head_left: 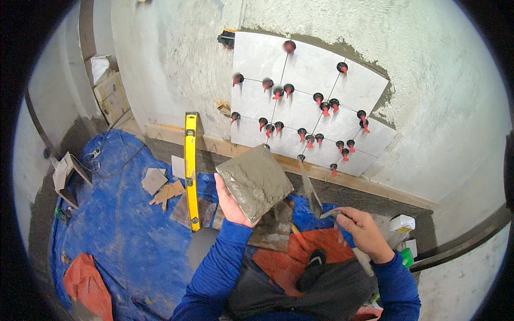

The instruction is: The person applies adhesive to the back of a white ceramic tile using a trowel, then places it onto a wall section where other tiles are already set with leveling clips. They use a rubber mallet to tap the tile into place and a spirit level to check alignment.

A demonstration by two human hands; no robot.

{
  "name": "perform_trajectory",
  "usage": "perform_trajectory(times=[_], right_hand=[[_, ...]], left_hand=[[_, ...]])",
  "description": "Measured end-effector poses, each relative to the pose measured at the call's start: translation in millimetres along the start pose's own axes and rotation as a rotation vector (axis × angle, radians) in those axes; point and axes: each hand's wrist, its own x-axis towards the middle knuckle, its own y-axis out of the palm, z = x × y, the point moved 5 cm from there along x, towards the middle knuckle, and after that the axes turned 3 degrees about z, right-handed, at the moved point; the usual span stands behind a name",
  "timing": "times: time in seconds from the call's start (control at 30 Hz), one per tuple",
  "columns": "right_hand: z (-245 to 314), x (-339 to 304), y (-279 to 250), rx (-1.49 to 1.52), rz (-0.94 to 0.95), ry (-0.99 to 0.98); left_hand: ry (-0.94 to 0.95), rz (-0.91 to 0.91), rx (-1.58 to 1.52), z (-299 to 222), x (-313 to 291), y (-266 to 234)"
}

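Holding up a square tile [249, 186] in the middle, low in front of the wall, a bit tipped. Covered with wet gray paste [263, 172] almost to the edges, lumpy in some spots and smoother in others.

Gripping that tile along its near left side with the left hand [230, 202], palm under it, with some fingers hidden below. Gripping a trowel [312, 193] with the right hand [364, 232], fingers curled around the blue handle. Pointing the blade up and away, just to the right of the tile, with a gap between them in this view. Too small to tell how much paste is on the blade.

Most likely at the spreading step, and maybe close to done, going by how well covered the tile looks. Probably in need next of a smoothing swipe over the lumps, with a firm left hold and a fairly flat tile, so as not to let paste slide off.

Farther out, on the wall, rows of pale gray wall tiles [308, 69], with red and black clips [288, 46] stuck along the joints. Under those, a long wooden strip [412, 198]. Left of the left hand, a long yellow level [190, 160], standing nearly straight up. Past that, torn cardboard [168, 193] on a big blue sheet [123, 235], and a crumpled orange cloth [88, 283] at the lower left.
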Motion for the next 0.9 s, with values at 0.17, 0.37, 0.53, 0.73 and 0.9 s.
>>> perform_trajectory(times=[0.17, 0.37, 0.53, 0.73, 0.9], right_hand=[[-20.1, -15.3, 23.7, 0.39, 0.134, 0.261], [-37.6, -14.3, 56.9, 0.587, 0.085, 0.252], [-42.8, -16.5, 78.1, 0.731, 0.094, 0.223], [-43.6, -18.4, 93.7, 0.802, 0.115, 0.232], [-39.1, -17.9, 107.0, 0.865, 0.138, 0.199]], left_hand=[[0.013, 0.018, 0.021, -0.7, -0.8, -0.7], [-0.03, 0.012, -0.021, 3.5, -2.2, 0.8], [-0.015, 0.003, -0.015, 4.1, -3.6, -0.7], [0.001, 0.039, -0.022, 7.3, -4.6, 1.7], [0.026, 0.03, -0.018, 12.3, -3.5, 4.1]])
